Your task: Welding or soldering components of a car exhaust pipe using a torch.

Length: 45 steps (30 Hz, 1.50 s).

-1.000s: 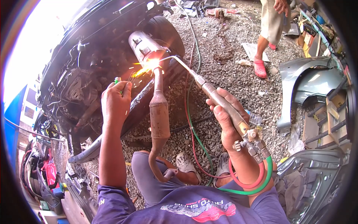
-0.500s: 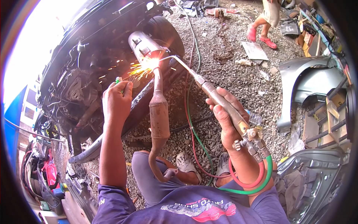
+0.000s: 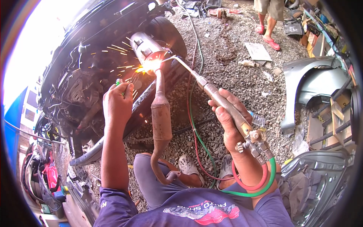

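Observation:
My right hand (image 3: 231, 115) is wrapped round a gas torch (image 3: 217, 94), whose bent tip reaches up and left to a bright glowing spot. Sparks fly leftward from there, where the thin pipe of a rusty exhaust (image 3: 162, 119) meets a silver muffler (image 3: 145, 46). The glare hides the joint itself. To the left of the exhaust, my left hand (image 3: 118, 102) is closed in a pinch on a small green thing (image 3: 119, 81) with a pale end, too small to name. Thin wire-like lines show beside its fingertips. The exhaust's lower bent pipe lies against my left leg.
A red and a green hose (image 3: 194, 130) run from the torch across the gravel. At left stands a dark car body (image 3: 94, 49) with exposed parts and a tyre (image 3: 174, 38). A silver fender (image 3: 291, 87) lies at right. A person in red shoes (image 3: 271, 42) stands at the far right.
The sparks now spray farther up and left, and some fall lower. The person at the far right has shifted stance. My hands, torch and exhaust have barely moved.

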Tool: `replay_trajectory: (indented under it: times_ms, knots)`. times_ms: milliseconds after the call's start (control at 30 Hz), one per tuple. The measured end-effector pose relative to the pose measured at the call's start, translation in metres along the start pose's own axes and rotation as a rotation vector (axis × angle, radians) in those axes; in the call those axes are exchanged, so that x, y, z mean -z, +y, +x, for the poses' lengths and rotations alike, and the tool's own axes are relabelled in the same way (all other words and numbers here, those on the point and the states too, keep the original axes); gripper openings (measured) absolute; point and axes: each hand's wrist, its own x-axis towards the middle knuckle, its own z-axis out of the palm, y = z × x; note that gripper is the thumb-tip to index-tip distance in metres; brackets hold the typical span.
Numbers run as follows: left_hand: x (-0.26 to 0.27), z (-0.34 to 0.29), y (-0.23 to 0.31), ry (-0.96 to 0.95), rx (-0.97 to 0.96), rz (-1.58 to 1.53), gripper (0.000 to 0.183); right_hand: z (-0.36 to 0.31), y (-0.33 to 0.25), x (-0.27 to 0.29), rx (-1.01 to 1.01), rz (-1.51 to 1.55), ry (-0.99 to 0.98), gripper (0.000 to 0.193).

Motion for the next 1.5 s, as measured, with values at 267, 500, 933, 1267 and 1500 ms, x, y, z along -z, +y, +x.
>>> replay_trajectory:
  times_ms: [267,500,933,1267,1500]
  knots:
    - [0.007,0.0,0.007,-0.03,0.084,-0.02,0.023,-0.001,-0.002,-0.002,-0.009,0.006,-0.019,0.047]
    - [0.005,0.0,-0.002,0.006,-0.024,0.029,0.027,-0.001,-0.007,-0.003,-0.019,0.021,-0.028,0.047]
    - [0.01,0.0,0.013,-0.03,0.087,-0.018,0.022,-0.002,-0.006,-0.004,0.004,-0.03,-0.043,0.046]
    - [0.009,0.0,0.012,-0.027,0.095,-0.008,0.023,-0.004,-0.004,-0.005,0.008,-0.034,-0.043,0.046]
    - [0.005,0.0,-0.003,-0.002,0.012,0.007,0.025,-0.006,-0.007,-0.006,0.023,-0.067,-0.064,0.046]
